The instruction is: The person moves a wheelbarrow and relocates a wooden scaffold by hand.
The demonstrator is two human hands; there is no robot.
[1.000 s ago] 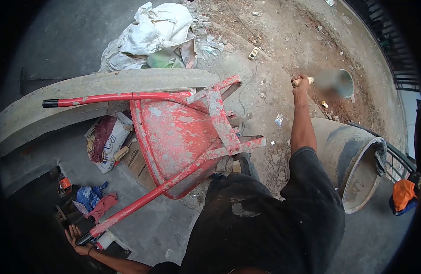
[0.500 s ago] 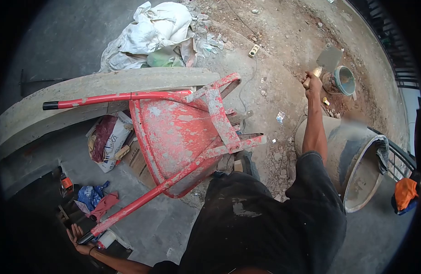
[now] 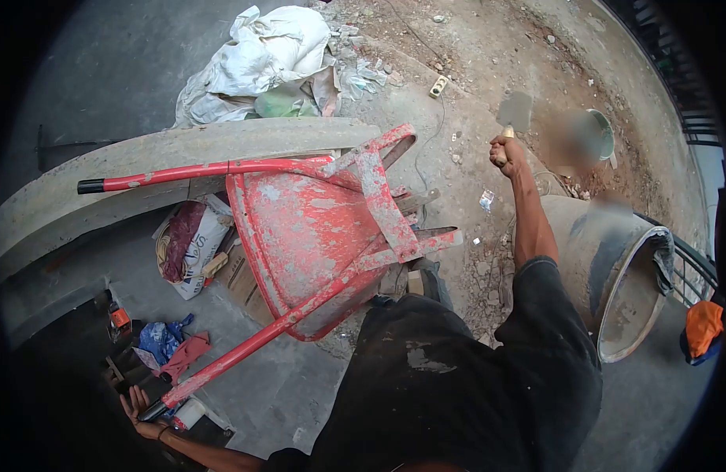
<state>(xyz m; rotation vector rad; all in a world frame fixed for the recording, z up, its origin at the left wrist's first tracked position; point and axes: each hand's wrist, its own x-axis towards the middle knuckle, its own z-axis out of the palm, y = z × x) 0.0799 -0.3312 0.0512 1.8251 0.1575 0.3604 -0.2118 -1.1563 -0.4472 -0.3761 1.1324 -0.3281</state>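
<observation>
Gripping a wooden-handled trowel, the right hand is clenched round the handle, arm outstretched above the dirt ground. Against half a second ago the hand sits further left and the blade has swung away from the small green-rimmed bucket, now blurred: judged a mid-swing flick. Left hand rests open-palmed, fingers spread, at the lower handle tip of the upturned red wheelbarrow, unmoved; actual hold cannot be confirmed. Large grey tub lies just beside the right arm.
</observation>
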